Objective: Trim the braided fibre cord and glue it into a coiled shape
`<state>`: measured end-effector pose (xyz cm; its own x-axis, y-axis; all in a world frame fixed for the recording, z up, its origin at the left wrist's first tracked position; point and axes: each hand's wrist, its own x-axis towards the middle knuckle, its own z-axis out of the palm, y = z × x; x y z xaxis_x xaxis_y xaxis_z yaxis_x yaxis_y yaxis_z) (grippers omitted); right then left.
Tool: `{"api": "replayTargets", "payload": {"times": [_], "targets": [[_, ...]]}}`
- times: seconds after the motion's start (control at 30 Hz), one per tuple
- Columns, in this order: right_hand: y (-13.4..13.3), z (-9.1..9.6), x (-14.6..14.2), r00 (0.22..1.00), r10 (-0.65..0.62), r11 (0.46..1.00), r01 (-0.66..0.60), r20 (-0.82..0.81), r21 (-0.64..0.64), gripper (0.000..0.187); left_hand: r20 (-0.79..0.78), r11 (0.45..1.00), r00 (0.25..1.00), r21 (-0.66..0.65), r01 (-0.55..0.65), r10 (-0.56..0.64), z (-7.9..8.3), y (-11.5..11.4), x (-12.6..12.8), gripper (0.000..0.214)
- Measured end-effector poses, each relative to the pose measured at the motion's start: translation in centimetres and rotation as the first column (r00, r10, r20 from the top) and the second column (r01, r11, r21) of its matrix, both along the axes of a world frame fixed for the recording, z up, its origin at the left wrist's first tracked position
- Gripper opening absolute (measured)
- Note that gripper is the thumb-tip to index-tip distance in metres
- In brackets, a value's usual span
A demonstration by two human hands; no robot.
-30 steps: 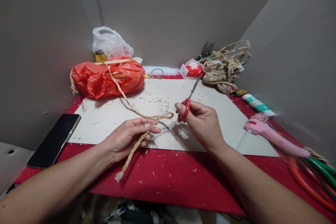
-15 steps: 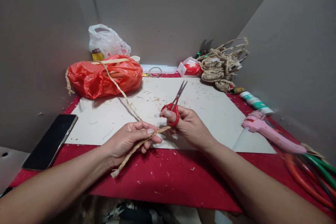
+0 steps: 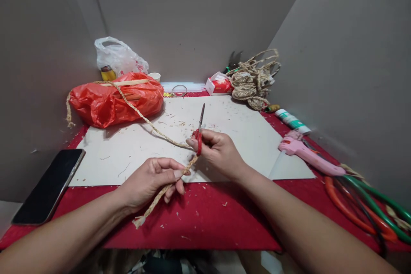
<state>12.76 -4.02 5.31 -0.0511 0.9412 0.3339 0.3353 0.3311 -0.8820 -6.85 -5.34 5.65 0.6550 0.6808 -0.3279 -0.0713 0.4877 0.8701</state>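
A straw-coloured braided cord (image 3: 141, 114) runs from the red plastic bag (image 3: 93, 109) across the white board to my hands. My left hand (image 3: 160, 176) pinches it near its frayed end, which hangs toward the table's front edge. My right hand (image 3: 218, 152) holds small red-handled scissors (image 3: 201, 122), blades together and pointing up and away. The cord passes under the fingers of my right hand, so whether they grip it too is partly hidden.
Left lies a phone (image 3: 48, 186). Behind are a white plastic bag (image 3: 120, 58), a tissue pack (image 3: 220, 83) and coiled cord bundles (image 3: 247, 83). On the right are a pink glue gun (image 3: 308, 154) and green- and red-handled tools (image 3: 359, 205). Scraps litter the white board (image 3: 257, 145).
The scissor blades have gone from slightly apart to together and turned more upright. My right hand has moved onto the cord's far stretch. The whole view has shifted slightly.
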Motion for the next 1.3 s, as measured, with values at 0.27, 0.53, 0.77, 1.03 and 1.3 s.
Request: {"api": "replayTargets", "payload": {"times": [0.27, 0.53, 0.77, 1.03, 1.3], "targets": [[-1.2, 1.7, 1.8, 0.952, -0.275, 0.926, 0.225, 0.134, 0.302, 0.027, 0.093, 0.957, 0.952, -0.019, -0.291, 0.291, 0.9, 0.4, -0.2, 0.013], [-2.0, 0.4, -0.3, 0.639, -0.093, 0.968, -0.121, 0.764, 0.219, 0.018, 0.11, 0.892, 0.892, 0.064, -0.447, 0.439, 0.8, 0.6, -0.5, 0.023], [-2.3, 0.4, -0.7, 0.472, -0.163, 0.959, -0.132, 0.866, 0.253, 0.018, 0.091, 0.887, 0.892, 0.1, -0.45, 0.443, 0.4, 0.4, -0.3, 0.03], [-2.3, -0.1, -0.8, 0.438, -0.22, 0.947, -0.119, 0.872, 0.298, 0.019, 0.105, 0.891, 0.893, 0.086, -0.447, 0.438, 0.2, 0.5, -0.4, 0.028], [-1.7, -0.9, -0.4, 0.425, -0.236, 0.934, -0.15, 0.874, 0.325, 0.024, 0.118, 0.892, 0.885, -0.04, -0.45, 0.451, 0.4, 0.7, -0.3, 0.03]]}}
